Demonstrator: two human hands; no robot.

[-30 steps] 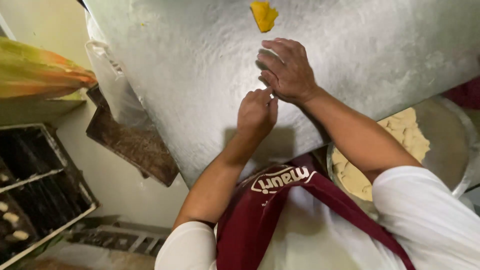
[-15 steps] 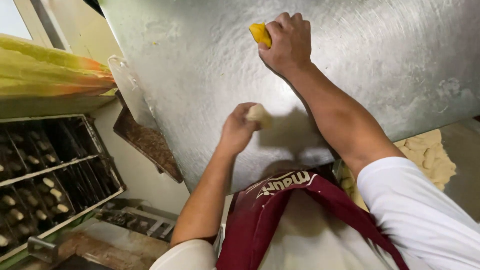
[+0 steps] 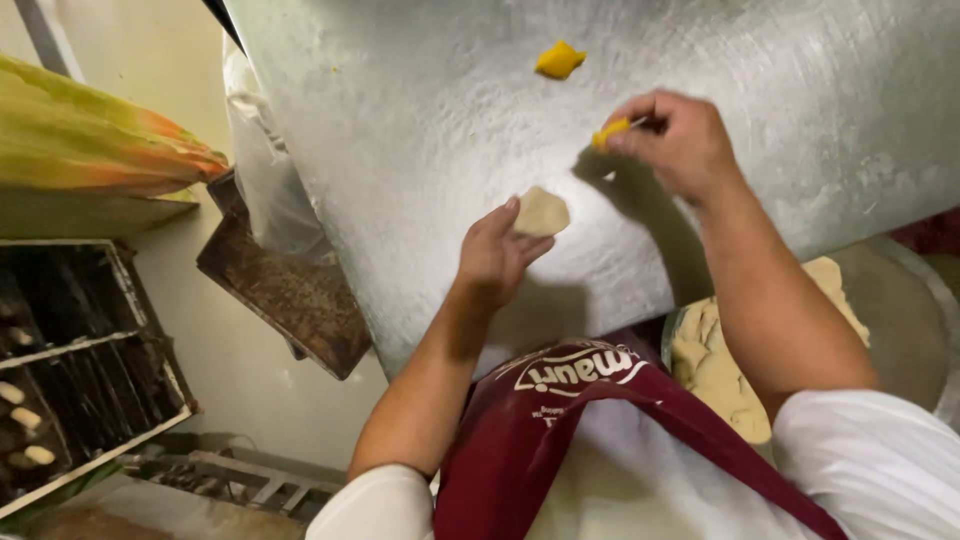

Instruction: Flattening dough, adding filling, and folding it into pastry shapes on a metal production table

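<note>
My left hand (image 3: pixel 492 253) holds a small flattened piece of pale dough (image 3: pixel 541 212) above the floured metal table (image 3: pixel 420 120). A small yellow piece of filling (image 3: pixel 610 131) is pinched between the fingertips of my right hand (image 3: pixel 680 142), up and to the right of the dough. A larger yellow lump (image 3: pixel 559 60) lies on the table farther away. I wear a white shirt and a maroon apron (image 3: pixel 560 420).
A metal bowl (image 3: pixel 915 300) with a mass of pale dough (image 3: pixel 712 360) sits under my right arm at the table's near edge. A dark baking tray (image 3: pixel 285 290) leans beside the table on the left. A rack with trays (image 3: pixel 70 370) stands at far left.
My right hand has drawn back from the yellow lump with a small pinch of it. The left hand has risen a little and now shows the dough flattened on its fingers.
</note>
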